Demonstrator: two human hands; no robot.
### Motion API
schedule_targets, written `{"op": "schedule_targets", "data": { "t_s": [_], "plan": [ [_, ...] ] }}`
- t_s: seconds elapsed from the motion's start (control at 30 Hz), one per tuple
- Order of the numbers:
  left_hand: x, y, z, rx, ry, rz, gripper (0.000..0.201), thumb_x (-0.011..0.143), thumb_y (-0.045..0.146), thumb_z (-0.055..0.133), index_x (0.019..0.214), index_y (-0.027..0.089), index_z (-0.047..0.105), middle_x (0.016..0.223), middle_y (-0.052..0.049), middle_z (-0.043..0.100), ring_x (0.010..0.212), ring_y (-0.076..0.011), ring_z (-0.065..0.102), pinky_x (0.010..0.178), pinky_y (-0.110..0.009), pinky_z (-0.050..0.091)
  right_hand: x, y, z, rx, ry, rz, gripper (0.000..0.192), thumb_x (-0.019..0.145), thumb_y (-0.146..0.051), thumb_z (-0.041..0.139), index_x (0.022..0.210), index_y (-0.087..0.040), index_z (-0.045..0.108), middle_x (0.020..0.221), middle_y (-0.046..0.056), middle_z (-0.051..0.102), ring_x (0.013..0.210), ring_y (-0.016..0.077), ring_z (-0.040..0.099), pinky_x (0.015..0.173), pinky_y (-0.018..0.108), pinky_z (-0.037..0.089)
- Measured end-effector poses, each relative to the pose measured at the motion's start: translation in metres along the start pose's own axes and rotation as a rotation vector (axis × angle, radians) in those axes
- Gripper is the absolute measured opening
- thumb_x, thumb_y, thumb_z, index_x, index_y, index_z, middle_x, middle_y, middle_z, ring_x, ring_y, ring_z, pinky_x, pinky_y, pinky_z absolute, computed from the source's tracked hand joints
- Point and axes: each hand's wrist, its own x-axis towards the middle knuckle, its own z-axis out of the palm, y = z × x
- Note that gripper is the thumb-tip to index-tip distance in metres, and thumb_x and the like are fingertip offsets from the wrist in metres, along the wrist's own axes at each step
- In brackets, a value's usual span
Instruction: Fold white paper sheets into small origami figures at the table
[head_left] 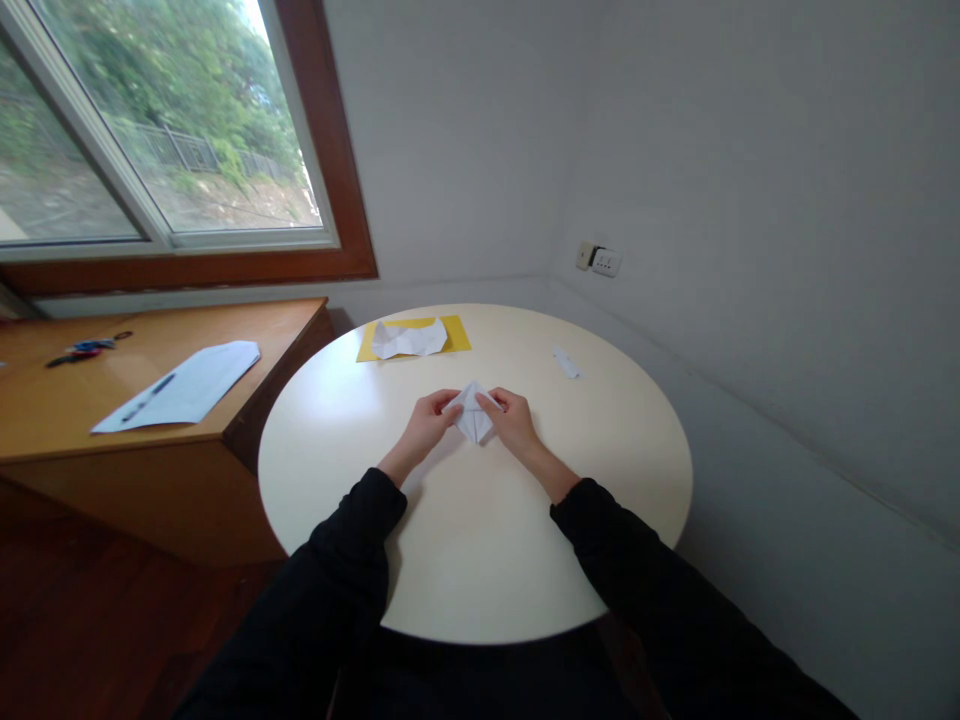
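Got my left hand (pixel 426 422) and right hand (pixel 514 418) pinching the folded white paper (pixel 473 413) mid-bench (pixel 465 560), so I'd line edges up before creasing, ignoring the crumpled sheet (pixel 409 339) on yellow paper (pixel 457 335) beyond.

White folded paper piece (pixel 473 413) at centre on cream round table (pixel 480 560); yellow sheet (pixel 454 335) under white crumpled paper (pixel 409 340) at 11 o'clock; black sleeves (pixel 352 540).
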Motion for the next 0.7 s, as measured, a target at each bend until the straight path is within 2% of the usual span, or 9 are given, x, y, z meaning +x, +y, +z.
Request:
{"op": "schedule_targets", "data": {
  "t_s": [0.7],
  "plan": [
    [0.0001,0.0027,0.0002,0.105,0.006,0.079,0.029,0.064,0.02,0.062,0.091,0.011,0.063,0.086,-0.008,0.065,0.074,-0.0159,0.055,0.068,-0.028,0.042,0.0007,0.0017,-0.0001,0.031,-0.005,-0.019,0.024,0.069,-0.039,0.058,0.06,-0.016,0.054,0.057,-0.002,0.051,0.055,0.0115,0.046,0.054,0.024,0.036]
  ]
}}
